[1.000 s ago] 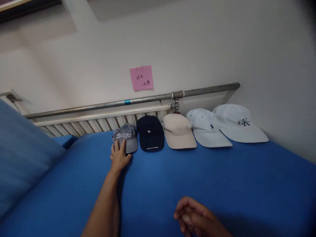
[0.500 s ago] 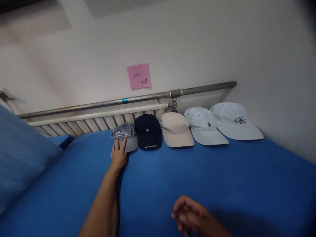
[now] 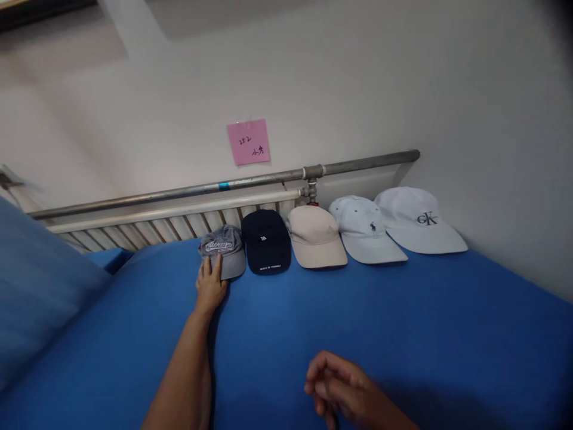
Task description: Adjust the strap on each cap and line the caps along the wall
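Note:
Several caps lie in a row along the far edge of a blue bed sheet (image 3: 403, 322). From left to right they are a grey cap (image 3: 224, 251) with white lettering, a navy cap (image 3: 265, 240), a beige cap (image 3: 314, 235), a pale blue cap (image 3: 363, 228) and a white cap (image 3: 414, 218) with a dark logo. My left hand (image 3: 209, 285) reaches forward, fingers stretched flat, fingertips resting on the grey cap's brim. My right hand (image 3: 342, 385) rests low on the sheet with its fingers curled loosely inward and nothing seen in them.
A white radiator (image 3: 147, 224) and a metal pipe (image 3: 224, 185) run along the wall behind the caps. A pink sticky note (image 3: 248, 141) is stuck on the wall above. A blue pillow (image 3: 40, 286) rises at the left.
The view has shifted slightly, so everything sits a little further left. My left hand stays at the grey cap's brim; my right hand has barely moved.

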Motion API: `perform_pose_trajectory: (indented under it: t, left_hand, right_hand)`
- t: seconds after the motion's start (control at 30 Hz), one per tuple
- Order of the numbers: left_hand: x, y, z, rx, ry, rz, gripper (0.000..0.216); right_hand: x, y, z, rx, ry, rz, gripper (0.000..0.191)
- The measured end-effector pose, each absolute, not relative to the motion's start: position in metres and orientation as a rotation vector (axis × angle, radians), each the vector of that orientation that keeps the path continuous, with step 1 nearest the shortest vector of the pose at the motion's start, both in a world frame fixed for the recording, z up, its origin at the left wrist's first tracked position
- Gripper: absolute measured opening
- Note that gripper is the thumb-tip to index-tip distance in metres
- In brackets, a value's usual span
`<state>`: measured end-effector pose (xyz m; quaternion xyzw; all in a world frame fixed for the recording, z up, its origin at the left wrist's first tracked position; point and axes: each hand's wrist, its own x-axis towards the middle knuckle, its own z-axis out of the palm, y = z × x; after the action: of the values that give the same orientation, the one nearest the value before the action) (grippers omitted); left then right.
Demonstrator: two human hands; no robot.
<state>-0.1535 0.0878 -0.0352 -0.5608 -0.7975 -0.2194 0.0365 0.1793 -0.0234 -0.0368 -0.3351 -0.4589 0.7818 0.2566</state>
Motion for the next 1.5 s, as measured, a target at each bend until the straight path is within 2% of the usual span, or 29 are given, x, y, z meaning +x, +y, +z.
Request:
perform_pose_trajectory:
  t: [0.17,0.27,0.57,0.8,1.0,1.17,1.3,1.5]
  left_hand:
    - [-0.152,0.083,-0.039,-1.5,-2.485,-0.942,0.081]
    - [-0.147,0.073,-0.042,-1.373,-2.511,-1.048,0.082]
    - [-0.102,0.017,-0.043,-1.328,-2.527,-1.251,0.048]
    - [0.014,0.0,-0.045,-1.669,-2.417,-1.458,0.044]
    - [0.082,0.017,-0.04,-1.741,-2.44,-1.718,0.037]
    - [0.073,0.02,-0.043,-1.864,-2.373,-1.996,0.033]
    - [0.056,0.025,-0.046,-1.865,-2.366,-2.181,0.023]
    - [0.048,0.024,-0.042,-1.793,-2.4,-2.315,0.019]
  right_hand:
    - [0.178,-0.021,-0.033,-0.875,-1.214,2.13,0.015]
    - [0.179,-0.021,-0.028,-0.846,-1.202,2.126,0.014]
    - [0.174,-0.031,-0.023,-0.862,-1.372,1.931,0.012]
    - [0.174,-0.033,-0.026,-0.883,-1.371,1.795,0.013]
    - [0.188,0.006,-0.022,-0.936,-1.02,1.559,0.017]
    - [0.191,0.026,-0.02,-0.964,-1.009,1.519,0.023]
    - [0.19,0.029,-0.021,-0.972,-1.028,1.536,0.03]
    - [0.19,0.035,-0.017,-0.993,-1.067,1.61,0.027]
